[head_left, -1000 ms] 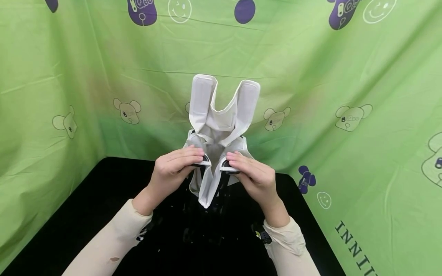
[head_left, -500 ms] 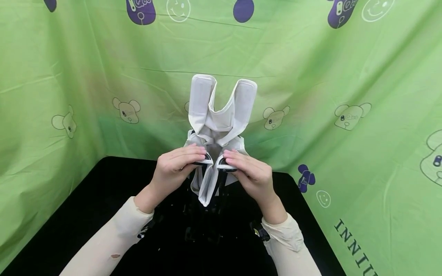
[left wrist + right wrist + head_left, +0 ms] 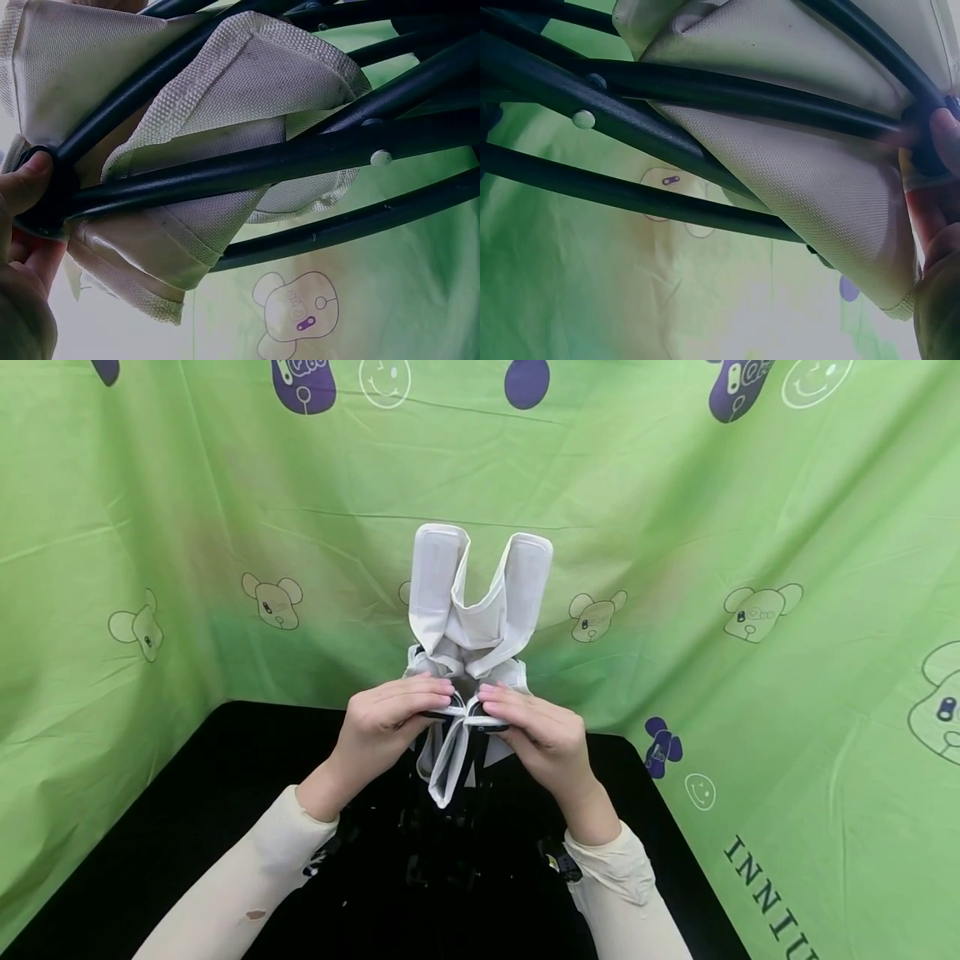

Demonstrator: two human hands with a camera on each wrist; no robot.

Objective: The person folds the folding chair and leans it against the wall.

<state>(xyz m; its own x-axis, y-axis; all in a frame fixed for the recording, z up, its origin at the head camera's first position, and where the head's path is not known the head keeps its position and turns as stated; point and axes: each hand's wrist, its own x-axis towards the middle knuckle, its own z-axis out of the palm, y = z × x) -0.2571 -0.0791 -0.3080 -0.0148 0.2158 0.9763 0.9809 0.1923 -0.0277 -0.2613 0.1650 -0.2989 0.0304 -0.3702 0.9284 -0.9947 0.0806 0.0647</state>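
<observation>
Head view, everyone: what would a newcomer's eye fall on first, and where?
Probably the pale fabric, mid-picture, its two upright flaps standing out before the green curtain. Next come the left hand and right hand, below those flaps, gripping dark-capped corners side by side.

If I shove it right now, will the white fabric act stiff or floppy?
Likely floppy overall: the white fabric folds and creases between the dark poles. The two tall flaps may be somewhat stiffer, since they stand upright. The poles would probably swing rather than bend, as rivets seem to join them.
</observation>
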